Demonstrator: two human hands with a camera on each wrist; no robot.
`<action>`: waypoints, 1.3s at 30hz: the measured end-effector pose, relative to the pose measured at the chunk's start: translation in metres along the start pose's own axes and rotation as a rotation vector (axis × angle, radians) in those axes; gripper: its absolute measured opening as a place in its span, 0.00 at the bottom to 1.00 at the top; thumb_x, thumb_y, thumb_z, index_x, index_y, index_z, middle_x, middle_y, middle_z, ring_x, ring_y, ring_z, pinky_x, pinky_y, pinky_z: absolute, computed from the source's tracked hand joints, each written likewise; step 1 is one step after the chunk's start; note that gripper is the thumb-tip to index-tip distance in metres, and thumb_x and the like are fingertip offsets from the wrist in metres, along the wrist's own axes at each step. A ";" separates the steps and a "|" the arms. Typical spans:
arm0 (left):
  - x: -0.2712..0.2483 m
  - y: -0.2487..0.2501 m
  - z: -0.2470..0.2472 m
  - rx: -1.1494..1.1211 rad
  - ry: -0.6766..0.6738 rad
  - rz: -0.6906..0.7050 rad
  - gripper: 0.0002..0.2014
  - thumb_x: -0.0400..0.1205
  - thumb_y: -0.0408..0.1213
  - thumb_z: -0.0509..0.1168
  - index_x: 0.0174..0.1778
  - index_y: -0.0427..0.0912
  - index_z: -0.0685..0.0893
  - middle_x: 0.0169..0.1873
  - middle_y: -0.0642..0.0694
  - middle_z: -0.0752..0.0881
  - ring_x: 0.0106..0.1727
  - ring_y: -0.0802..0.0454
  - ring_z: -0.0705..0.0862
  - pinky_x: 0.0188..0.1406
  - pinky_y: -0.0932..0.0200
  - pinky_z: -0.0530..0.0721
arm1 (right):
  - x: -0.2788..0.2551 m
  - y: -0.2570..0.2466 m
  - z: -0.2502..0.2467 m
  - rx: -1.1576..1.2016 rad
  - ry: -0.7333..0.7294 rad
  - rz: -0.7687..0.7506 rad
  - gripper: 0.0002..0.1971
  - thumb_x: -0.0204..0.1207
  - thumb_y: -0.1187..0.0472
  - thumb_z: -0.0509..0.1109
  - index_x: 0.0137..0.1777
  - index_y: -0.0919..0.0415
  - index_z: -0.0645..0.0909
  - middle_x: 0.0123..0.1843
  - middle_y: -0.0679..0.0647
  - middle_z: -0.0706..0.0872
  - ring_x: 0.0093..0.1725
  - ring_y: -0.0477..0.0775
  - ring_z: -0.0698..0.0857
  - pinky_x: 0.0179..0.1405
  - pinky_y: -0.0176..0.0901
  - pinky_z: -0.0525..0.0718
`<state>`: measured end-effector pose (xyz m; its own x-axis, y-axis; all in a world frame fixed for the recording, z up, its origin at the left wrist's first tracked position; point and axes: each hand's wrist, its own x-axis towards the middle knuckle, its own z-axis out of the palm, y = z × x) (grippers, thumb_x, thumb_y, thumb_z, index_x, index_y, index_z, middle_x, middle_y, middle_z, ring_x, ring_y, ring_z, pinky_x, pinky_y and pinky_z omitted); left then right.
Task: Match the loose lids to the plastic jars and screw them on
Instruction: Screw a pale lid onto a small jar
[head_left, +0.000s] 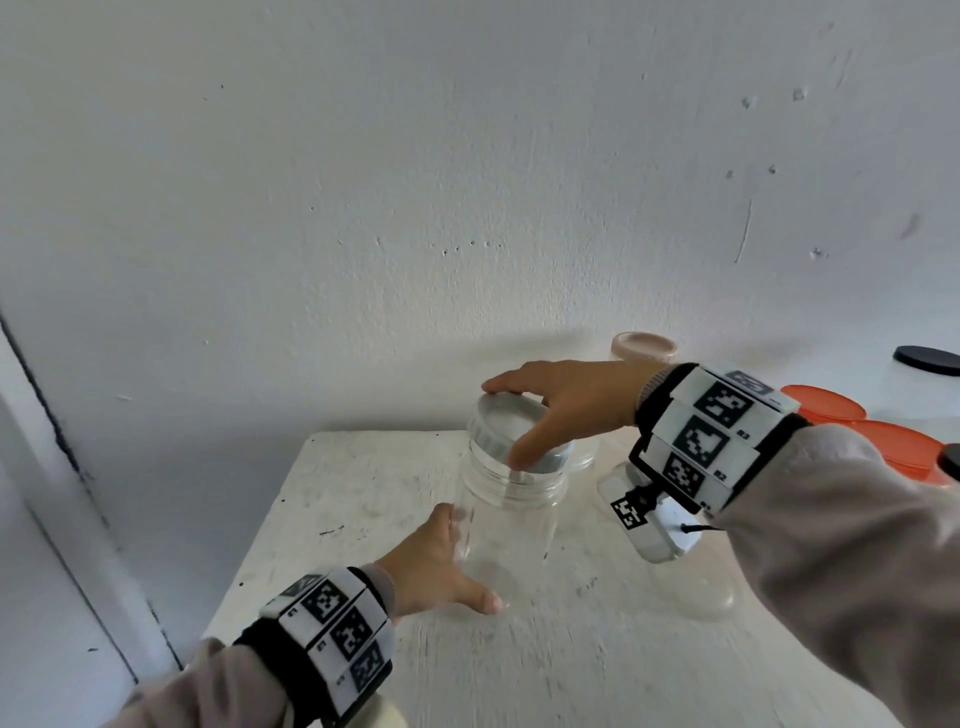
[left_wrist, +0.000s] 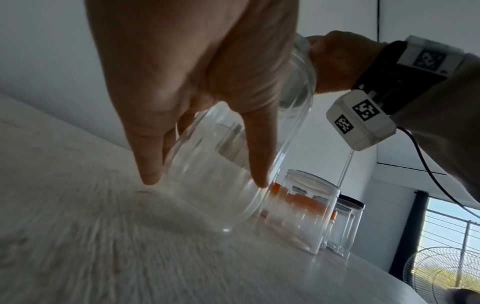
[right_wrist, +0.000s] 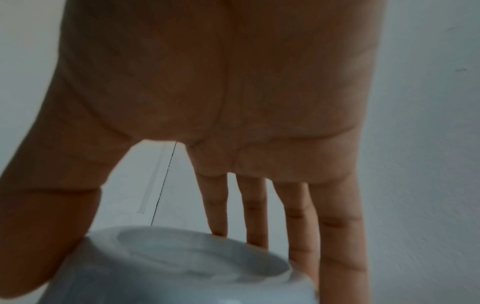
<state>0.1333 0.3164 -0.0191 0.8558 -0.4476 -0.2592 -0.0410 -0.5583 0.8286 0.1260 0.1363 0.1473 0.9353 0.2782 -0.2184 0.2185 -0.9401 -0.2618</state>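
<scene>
Clear plastic, the jar (head_left: 506, 525) stands on the white tabletop (head_left: 597, 654) between your hands. Your left hand (head_left: 431, 566) wraps its lower wall, thumb and fingers curled round it. Your right hand (head_left: 566, 400) grips the grey lid (head_left: 511, 431) from above, thumb and fingers on its rim, the lid sitting tilted on the jar's mouth.

White table (head_left: 363, 525), scuffed. White wall (head_left: 467, 182) behind the table. Fan (left_wrist: 441, 273) and window railing (left_wrist: 451, 224) beyond the table's far end.
</scene>
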 end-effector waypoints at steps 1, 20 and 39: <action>-0.001 0.001 -0.001 -0.011 -0.004 0.015 0.54 0.64 0.40 0.83 0.79 0.48 0.55 0.76 0.47 0.67 0.77 0.51 0.67 0.76 0.53 0.68 | 0.000 -0.002 0.000 -0.020 -0.011 0.001 0.42 0.69 0.41 0.75 0.80 0.36 0.57 0.78 0.39 0.65 0.67 0.45 0.71 0.64 0.42 0.72; -0.012 0.019 -0.015 -0.250 0.194 0.302 0.46 0.63 0.43 0.83 0.73 0.58 0.64 0.65 0.60 0.77 0.67 0.61 0.74 0.64 0.58 0.77 | 0.011 -0.028 0.001 -0.173 -0.112 -0.043 0.42 0.67 0.46 0.79 0.78 0.34 0.61 0.76 0.38 0.68 0.72 0.48 0.70 0.64 0.41 0.72; -0.016 0.022 -0.011 -0.245 0.222 0.333 0.43 0.64 0.42 0.82 0.72 0.57 0.65 0.64 0.61 0.77 0.64 0.65 0.75 0.51 0.71 0.76 | 0.018 -0.029 0.007 -0.201 -0.149 -0.001 0.45 0.62 0.35 0.78 0.78 0.33 0.60 0.73 0.41 0.70 0.67 0.54 0.78 0.61 0.46 0.80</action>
<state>0.1248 0.3189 0.0087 0.9075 -0.3991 0.1314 -0.2322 -0.2158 0.9484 0.1349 0.1702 0.1442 0.8871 0.2913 -0.3580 0.2844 -0.9559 -0.0730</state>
